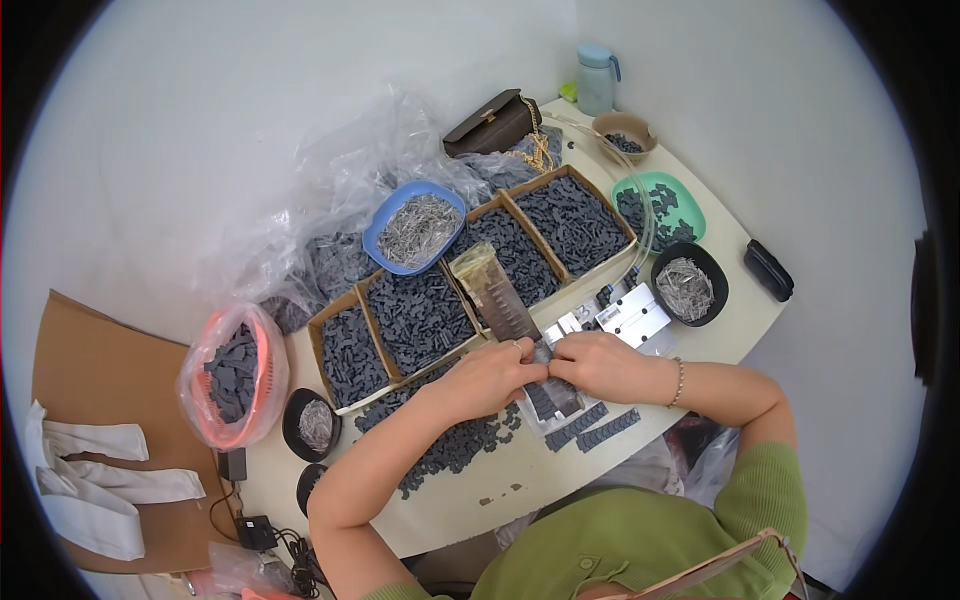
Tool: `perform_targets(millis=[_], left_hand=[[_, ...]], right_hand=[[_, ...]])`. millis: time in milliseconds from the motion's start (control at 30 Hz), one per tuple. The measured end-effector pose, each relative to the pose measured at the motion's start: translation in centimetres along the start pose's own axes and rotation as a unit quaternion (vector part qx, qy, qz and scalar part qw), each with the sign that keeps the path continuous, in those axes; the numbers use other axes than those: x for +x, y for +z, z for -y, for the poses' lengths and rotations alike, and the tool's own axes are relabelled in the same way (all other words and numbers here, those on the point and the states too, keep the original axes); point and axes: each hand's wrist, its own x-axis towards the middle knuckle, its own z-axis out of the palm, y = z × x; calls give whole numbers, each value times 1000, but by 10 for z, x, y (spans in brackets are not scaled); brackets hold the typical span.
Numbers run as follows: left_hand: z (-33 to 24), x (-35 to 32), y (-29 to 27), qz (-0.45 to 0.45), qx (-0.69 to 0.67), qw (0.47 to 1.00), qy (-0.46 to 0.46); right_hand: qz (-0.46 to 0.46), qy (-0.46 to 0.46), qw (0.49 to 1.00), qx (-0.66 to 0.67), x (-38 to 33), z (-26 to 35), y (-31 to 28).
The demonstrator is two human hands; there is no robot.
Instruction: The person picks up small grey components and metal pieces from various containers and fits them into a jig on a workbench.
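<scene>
My left hand (490, 380) and my right hand (610, 370) meet over a small fixture at the table's front. Both have their fingertips pinched close together, and whatever they hold is hidden. Under them lies a clear plate (572, 405) with dark grey pieces on it. A long translucent block (497, 292) reaches from the hands toward the boxes behind. Right of it sits a silver metal jig (633, 315) with tubing attached. Two dark toothed strips (608, 430) rest on the table just in front of my right hand.
Divided cardboard boxes (398, 378) hold dark grey parts, with a loose heap (440, 445) in front. A blue tray (371, 232) and a black bowl (716, 262) contain metal pins. A green bowl (690, 205), pink basket (272, 365), bottle (596, 85) and black case (768, 270) stand around.
</scene>
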Motion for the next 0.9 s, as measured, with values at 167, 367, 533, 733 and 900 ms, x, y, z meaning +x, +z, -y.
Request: perform_targets(millis=[167,367,533,733,900], left_hand=[[0,-1,0,-5,-7,1000,3],[-1,-2,1,-12,6,1000,5],[-1,-3,1,-25,6,1000,13],[-2,-4,1,-22,-10,1000,-3],[-5,-9,1,-26,-6,999,-26]], right_hand=[[-9,-11,1000,4,2,-2,5],[-24,-9,999,24,2,-3,7],[-24,-8,999,35,4,-3,9],[-48,-15,998,38,2,-4,14],[-68,-16,997,44,1,-3,17]])
